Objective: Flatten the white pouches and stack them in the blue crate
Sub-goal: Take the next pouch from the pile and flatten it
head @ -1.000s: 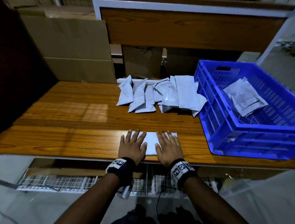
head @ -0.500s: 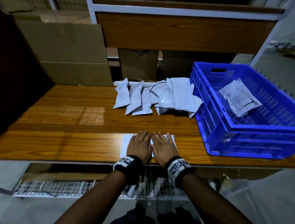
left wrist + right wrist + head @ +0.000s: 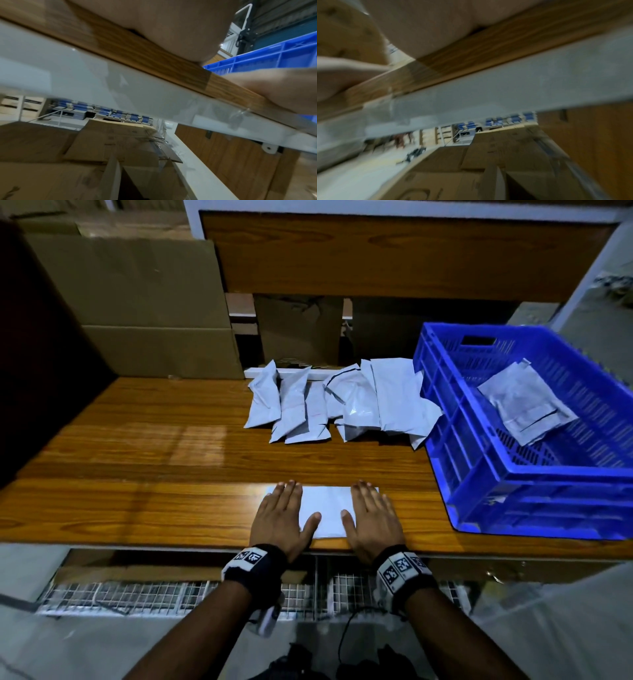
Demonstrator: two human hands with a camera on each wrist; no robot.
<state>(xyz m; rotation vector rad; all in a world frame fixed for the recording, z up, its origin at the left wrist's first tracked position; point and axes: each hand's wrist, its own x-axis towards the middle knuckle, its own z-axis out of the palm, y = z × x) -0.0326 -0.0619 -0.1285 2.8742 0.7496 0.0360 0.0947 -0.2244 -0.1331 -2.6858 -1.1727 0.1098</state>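
Note:
A flat white pouch (image 3: 327, 510) lies at the front edge of the wooden table (image 3: 137, 460). My left hand (image 3: 281, 517) presses flat on its left end and my right hand (image 3: 371, 517) on its right end, fingers straight. Several puffy white pouches (image 3: 339, 402) lie in a row at the back of the table. The blue crate (image 3: 534, 484) stands to the right with a flattened white pouch (image 3: 524, 402) inside. The wrist views show only my palms, the table edge (image 3: 154, 62) and, in the left one, the crate rim (image 3: 267, 56).
Cardboard boxes (image 3: 137, 313) stand behind the table at the left, and a wooden shelf panel (image 3: 394, 258) hangs over the back. A wire rack (image 3: 154, 594) sits below the front edge. More cardboard boxes (image 3: 102, 155) lie under the table.
My hands were side by side at the middle of the pouch half a second ago. They have slid apart to its two ends.

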